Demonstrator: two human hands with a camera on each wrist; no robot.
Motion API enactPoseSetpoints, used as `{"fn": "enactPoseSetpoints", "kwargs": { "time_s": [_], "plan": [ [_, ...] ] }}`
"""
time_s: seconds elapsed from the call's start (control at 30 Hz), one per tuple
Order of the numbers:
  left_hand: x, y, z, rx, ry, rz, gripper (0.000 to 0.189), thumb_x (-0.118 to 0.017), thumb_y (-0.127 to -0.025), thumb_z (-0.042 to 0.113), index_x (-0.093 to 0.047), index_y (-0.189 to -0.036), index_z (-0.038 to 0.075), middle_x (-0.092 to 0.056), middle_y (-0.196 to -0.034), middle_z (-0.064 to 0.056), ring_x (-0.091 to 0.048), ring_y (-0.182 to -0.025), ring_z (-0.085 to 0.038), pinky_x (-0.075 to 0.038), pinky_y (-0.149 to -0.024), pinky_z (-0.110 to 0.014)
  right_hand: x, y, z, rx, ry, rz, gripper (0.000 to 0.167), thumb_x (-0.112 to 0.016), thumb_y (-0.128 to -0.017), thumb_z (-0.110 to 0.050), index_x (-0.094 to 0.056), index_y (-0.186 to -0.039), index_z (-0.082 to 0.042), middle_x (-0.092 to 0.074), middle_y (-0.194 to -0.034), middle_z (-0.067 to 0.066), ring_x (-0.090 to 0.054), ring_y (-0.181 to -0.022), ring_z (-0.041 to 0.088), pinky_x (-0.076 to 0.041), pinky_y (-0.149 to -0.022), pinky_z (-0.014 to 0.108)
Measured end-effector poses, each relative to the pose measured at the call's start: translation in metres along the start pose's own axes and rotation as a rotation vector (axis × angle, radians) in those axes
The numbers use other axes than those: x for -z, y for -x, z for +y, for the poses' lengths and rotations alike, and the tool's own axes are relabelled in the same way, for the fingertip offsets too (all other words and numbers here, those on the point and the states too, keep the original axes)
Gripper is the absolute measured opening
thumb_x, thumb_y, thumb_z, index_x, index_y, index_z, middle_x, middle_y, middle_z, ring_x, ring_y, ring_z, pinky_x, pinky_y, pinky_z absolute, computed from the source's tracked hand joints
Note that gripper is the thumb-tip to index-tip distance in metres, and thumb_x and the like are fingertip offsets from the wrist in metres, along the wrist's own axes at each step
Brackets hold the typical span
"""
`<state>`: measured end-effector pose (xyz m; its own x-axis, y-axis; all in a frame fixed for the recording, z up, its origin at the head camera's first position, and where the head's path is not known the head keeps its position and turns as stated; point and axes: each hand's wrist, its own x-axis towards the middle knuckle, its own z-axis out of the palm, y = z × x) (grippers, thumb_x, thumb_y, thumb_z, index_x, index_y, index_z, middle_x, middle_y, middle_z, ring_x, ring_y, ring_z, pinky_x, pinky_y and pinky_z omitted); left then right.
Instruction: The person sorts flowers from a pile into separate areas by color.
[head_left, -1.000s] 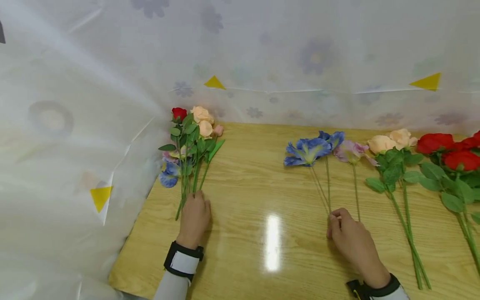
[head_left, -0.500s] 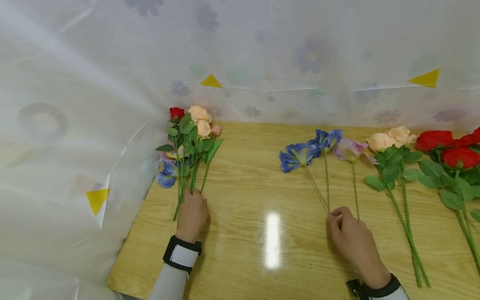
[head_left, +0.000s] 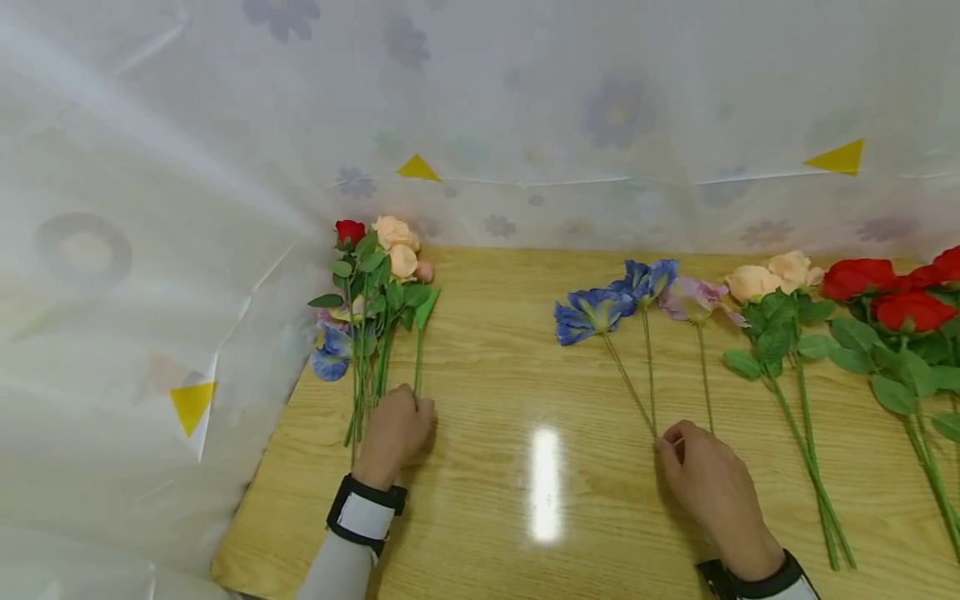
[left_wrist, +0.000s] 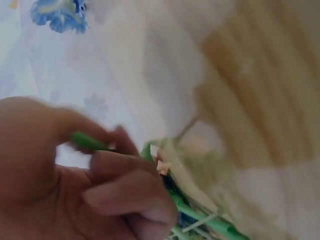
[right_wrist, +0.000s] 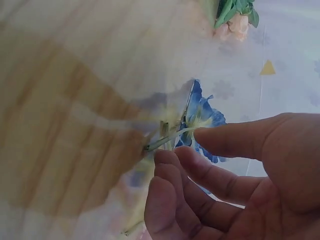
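At the left of the table, my left hand (head_left: 393, 433) pinches the green stem (left_wrist: 87, 141) of a pink tulip (head_left: 424, 272), at the right side of a mixed bunch. That bunch has a red rose (head_left: 350, 232), peach roses (head_left: 395, 233) and a blue flower (head_left: 330, 354). Further right, my right hand (head_left: 708, 483) pinches the thin stem of a blue flower (head_left: 596, 312) between thumb and fingertip. A second blue flower (head_left: 647, 282) has its stem meeting the same fingertips; whether it is held too, I cannot tell. A pale purple flower (head_left: 693, 300) lies beside them.
Peach roses (head_left: 753, 283) with crossed green stems lie right of my right hand. Red roses (head_left: 915, 310) are at the far right. A patterned plastic sheet (head_left: 480, 100) hangs behind and left of the wooden table (head_left: 487, 350).
My left hand has shifted slightly right, and the tulip's stem now stands apart from the bunch. The front blue flower has swung a little left while my right hand stays nearly still.
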<state>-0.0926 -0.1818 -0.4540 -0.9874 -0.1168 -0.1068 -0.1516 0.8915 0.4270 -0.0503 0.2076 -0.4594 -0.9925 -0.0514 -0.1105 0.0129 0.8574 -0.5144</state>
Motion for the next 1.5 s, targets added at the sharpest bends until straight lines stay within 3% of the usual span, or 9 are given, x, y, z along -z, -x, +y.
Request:
{"fn": "enactPoseSetpoints", "kwargs": {
  "time_s": [0.17, 0.37, 0.47, 0.63, 0.83, 1.0, 1.1, 1.2, 1.5],
  "plan": [
    [-0.002, 0.001, 0.002, 0.002, 0.044, 0.019, 0.040, -0.035, -0.106, 0.020, -0.051, -0.072, 0.006, -0.048, -0.063, -0.010, -0.046, -0.053, -0.021, -0.035, -0.049, -0.031, 0.001, -0.002, -0.003, 0.011, -0.042, -0.003, 0.021, -0.059, -0.099, -0.019, -0.066, -0.101, 0.001, -0.065, -0.078, 0.006, -0.053, -0.060, 0.012, -0.041, -0.051, 0.031],
    [-0.004, 0.007, 0.006, -0.001, 0.236, 0.013, 0.047, -0.029, -0.110, 0.029, -0.042, -0.070, 0.010, -0.032, -0.057, -0.002, -0.030, -0.047, -0.015, -0.028, -0.047, -0.026, 0.000, -0.003, -0.002, 0.018, -0.028, -0.033, 0.021, -0.061, -0.098, -0.019, -0.065, -0.099, 0.002, -0.064, -0.079, 0.008, -0.054, -0.059, 0.013, -0.041, -0.050, 0.030],
    [-0.004, 0.012, 0.010, -0.050, 0.295, 0.024, 0.047, -0.027, -0.111, 0.032, -0.041, -0.071, 0.010, -0.030, -0.058, 0.000, -0.025, -0.047, -0.013, -0.027, -0.046, -0.024, -0.001, -0.005, 0.001, 0.015, -0.002, -0.089, 0.017, -0.062, -0.097, -0.016, -0.063, -0.096, 0.001, -0.062, -0.075, 0.007, -0.052, -0.057, 0.014, -0.039, -0.048, 0.030],
    [-0.005, 0.017, 0.015, -0.148, 0.338, 0.111, 0.046, -0.025, -0.111, 0.030, -0.038, -0.072, 0.010, -0.027, -0.058, 0.002, -0.021, -0.047, -0.009, -0.024, -0.046, -0.021, -0.002, -0.008, 0.004, 0.029, 0.002, -0.155, 0.011, -0.062, -0.096, -0.011, -0.063, -0.090, -0.001, -0.058, -0.070, 0.002, -0.048, -0.056, 0.014, -0.037, -0.048, 0.030],
    [-0.004, 0.020, 0.021, -0.211, 0.408, 0.193, 0.045, -0.026, -0.111, 0.027, -0.037, -0.072, 0.010, -0.026, -0.059, 0.003, -0.018, -0.048, -0.006, -0.023, -0.047, -0.020, -0.001, -0.010, 0.003, 0.022, -0.062, -0.142, 0.015, -0.056, -0.098, -0.012, -0.063, -0.090, -0.002, -0.058, -0.070, 0.002, -0.048, -0.057, 0.015, -0.037, -0.050, 0.030],
    [-0.006, 0.023, 0.023, -0.241, 0.437, 0.257, 0.042, -0.027, -0.111, 0.023, -0.037, -0.073, 0.009, -0.025, -0.060, 0.003, -0.017, -0.049, -0.005, -0.021, -0.049, -0.019, 0.002, -0.013, -0.002, 0.013, -0.111, -0.061, 0.021, -0.052, -0.100, -0.015, -0.064, -0.092, -0.001, -0.061, -0.073, 0.005, -0.051, -0.058, 0.014, -0.040, -0.052, 0.030],
    [-0.009, 0.025, 0.025, -0.256, 0.456, 0.275, 0.041, -0.027, -0.111, 0.021, -0.036, -0.073, 0.010, -0.023, -0.061, 0.004, -0.015, -0.050, -0.005, -0.020, -0.051, -0.019, 0.001, -0.017, -0.002, 0.002, -0.100, -0.037, 0.022, -0.050, -0.100, -0.015, -0.064, -0.092, 0.000, -0.062, -0.073, 0.005, -0.051, -0.057, 0.015, -0.040, -0.051, 0.030],
    [-0.011, 0.027, 0.029, -0.279, 0.479, 0.276, 0.040, -0.027, -0.111, 0.019, -0.035, -0.073, 0.009, -0.023, -0.061, 0.005, -0.015, -0.050, -0.004, -0.020, -0.050, -0.018, -0.001, -0.019, 0.000, -0.006, -0.073, -0.066, 0.021, -0.050, -0.099, -0.015, -0.063, -0.091, 0.000, -0.059, -0.069, 0.005, -0.049, -0.055, 0.015, -0.038, -0.049, 0.030],
    [-0.008, 0.037, 0.049, -0.439, 0.593, 0.287, 0.036, -0.032, -0.108, 0.003, -0.037, -0.072, 0.009, -0.028, -0.058, 0.006, -0.020, -0.047, 0.000, -0.024, -0.045, -0.017, 0.008, -0.019, -0.013, 0.024, -0.064, -0.131, 0.023, -0.057, -0.100, -0.023, -0.064, -0.102, -0.001, -0.061, -0.070, 0.001, -0.051, -0.056, 0.012, -0.038, -0.048, 0.028]
  ]
}}
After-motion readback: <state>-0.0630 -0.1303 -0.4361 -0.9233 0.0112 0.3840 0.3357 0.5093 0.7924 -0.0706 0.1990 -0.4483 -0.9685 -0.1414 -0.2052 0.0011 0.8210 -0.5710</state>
